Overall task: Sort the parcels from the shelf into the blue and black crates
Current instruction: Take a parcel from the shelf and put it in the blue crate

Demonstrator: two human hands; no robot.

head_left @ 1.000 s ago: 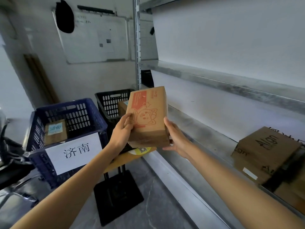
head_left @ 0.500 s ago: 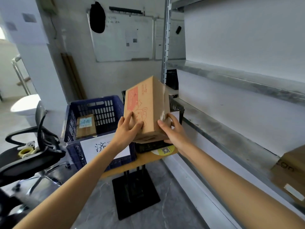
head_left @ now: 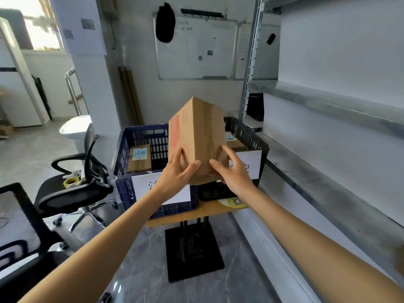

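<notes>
You hold a brown cardboard parcel [head_left: 196, 138] upright and slightly tilted between your left hand [head_left: 178, 171] and right hand [head_left: 235, 171], in front of both crates. Its left face carries red print. The blue crate [head_left: 140, 136] stands beside the black crate [head_left: 247, 136] on its right. Each holds a labelled box: the left box [head_left: 140, 165] and the right box [head_left: 235, 144].

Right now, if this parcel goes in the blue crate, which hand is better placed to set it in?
Left, probably: the left hand holds the parcel on the side facing the blue crate; the right hand is nearer the black crate.
</notes>
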